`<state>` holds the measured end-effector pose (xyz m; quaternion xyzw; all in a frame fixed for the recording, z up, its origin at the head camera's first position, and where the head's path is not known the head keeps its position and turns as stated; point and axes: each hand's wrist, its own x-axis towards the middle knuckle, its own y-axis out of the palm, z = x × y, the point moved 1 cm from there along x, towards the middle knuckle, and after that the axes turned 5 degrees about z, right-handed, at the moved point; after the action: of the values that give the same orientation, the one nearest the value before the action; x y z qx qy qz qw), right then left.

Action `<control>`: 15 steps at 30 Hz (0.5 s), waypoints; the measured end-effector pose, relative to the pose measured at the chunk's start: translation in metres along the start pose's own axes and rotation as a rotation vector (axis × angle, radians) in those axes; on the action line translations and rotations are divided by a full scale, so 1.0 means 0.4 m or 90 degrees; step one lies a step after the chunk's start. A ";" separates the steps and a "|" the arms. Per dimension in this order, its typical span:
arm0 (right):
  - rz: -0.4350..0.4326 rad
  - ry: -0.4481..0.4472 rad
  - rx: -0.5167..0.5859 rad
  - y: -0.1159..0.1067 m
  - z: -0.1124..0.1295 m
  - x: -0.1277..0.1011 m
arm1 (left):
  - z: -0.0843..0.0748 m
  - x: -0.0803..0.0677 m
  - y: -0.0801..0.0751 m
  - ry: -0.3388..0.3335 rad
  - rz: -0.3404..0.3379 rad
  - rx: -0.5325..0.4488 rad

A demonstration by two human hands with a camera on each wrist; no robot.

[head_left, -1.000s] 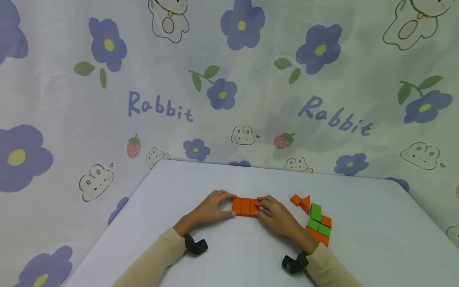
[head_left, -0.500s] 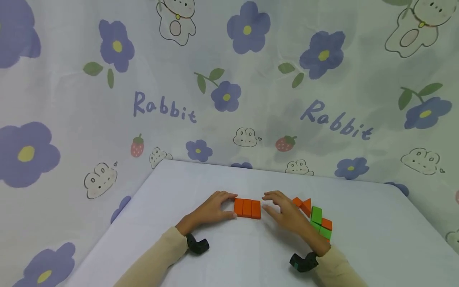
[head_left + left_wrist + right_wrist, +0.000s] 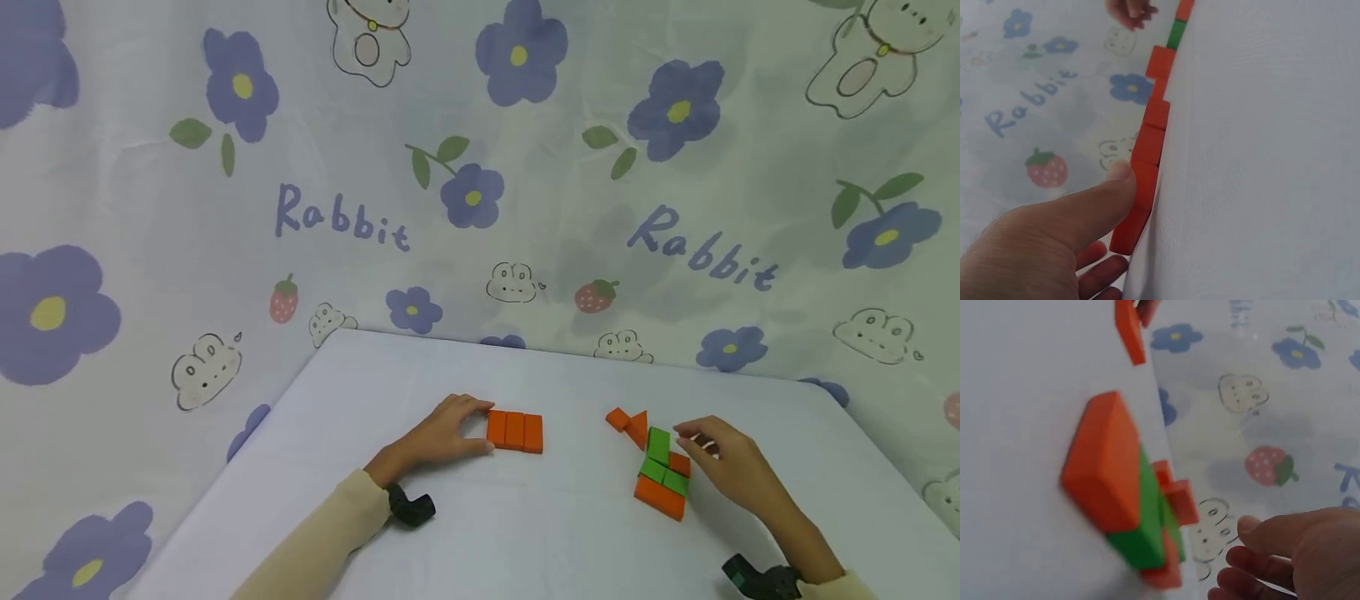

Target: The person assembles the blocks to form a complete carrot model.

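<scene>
Three orange blocks (image 3: 514,431) lie side by side in a row on the white table. My left hand (image 3: 442,429) holds the left end of that row, thumb at the near corner and a finger at the far one. In the left wrist view the thumb (image 3: 1121,178) lies against an orange block (image 3: 1129,231). My right hand (image 3: 731,462) hovers just right of a cluster of blocks, its fingers loosely bent and holding nothing. That cluster has an upright-lying green block (image 3: 658,446), two smaller green blocks (image 3: 677,482), a small orange block (image 3: 679,464) and a longer orange block (image 3: 660,497).
Just behind the cluster lie an orange triangular block (image 3: 637,428) and a small orange block (image 3: 618,418). A curtain (image 3: 450,275) printed with flowers and rabbits hangs behind the table (image 3: 420,550). Black wrist cameras (image 3: 410,506) sit on both wrists.
My right hand has left the right end of the orange row and moved right, over to the far side of the cluster. The left hand stays at the row's left end.
</scene>
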<state>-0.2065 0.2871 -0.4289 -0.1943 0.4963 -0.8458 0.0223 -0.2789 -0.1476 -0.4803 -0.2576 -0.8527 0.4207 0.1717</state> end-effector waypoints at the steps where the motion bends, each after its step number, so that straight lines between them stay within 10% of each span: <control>1: 0.012 0.011 0.008 0.006 -0.023 -0.013 | 0.000 -0.002 0.001 -0.004 0.000 0.001; 8: 0.079 0.108 0.093 0.044 -0.145 -0.068 | -0.010 -0.006 0.008 -0.010 0.016 -0.005; 15: 0.080 0.081 0.110 0.064 -0.151 -0.063 | -0.015 -0.005 -0.001 0.001 -0.003 0.005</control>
<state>-0.2081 0.3301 -0.4843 -0.1060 0.4329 -0.8932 0.0599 -0.2741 -0.1451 -0.4766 -0.2553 -0.8516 0.4236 0.1738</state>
